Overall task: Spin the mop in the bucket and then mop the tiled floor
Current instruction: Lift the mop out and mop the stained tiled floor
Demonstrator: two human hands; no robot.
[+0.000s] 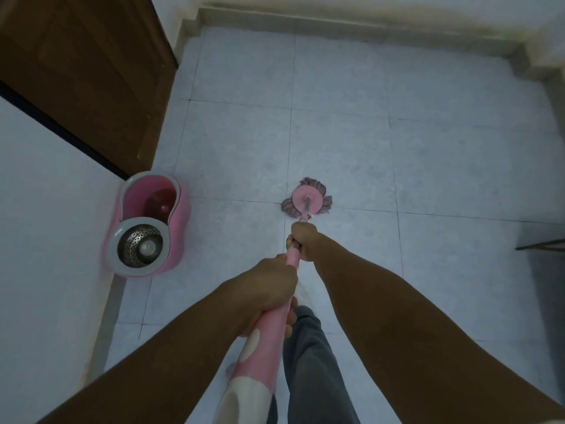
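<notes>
The pink mop head (306, 201), a round disc with greyish strands around it, rests flat on the pale tiled floor (428, 166) ahead of me. Its pink handle (269, 325) runs back toward me. My right hand (302, 238) grips the handle lower down, close to the head. My left hand (269, 289) holds the thicker pink grip nearer my body. The pink spin bucket (146, 228) stands on the floor to the left, apart from the mop, with its perforated metal spinner basket (142, 244) in the near end.
A brown wooden door (82, 75) stands at the back left beside a white wall (46, 224). A low skirting runs along the far wall (351, 22). A dark edge of furniture (541, 243) juts in at the right. My grey trouser leg (308, 362) is below the handle.
</notes>
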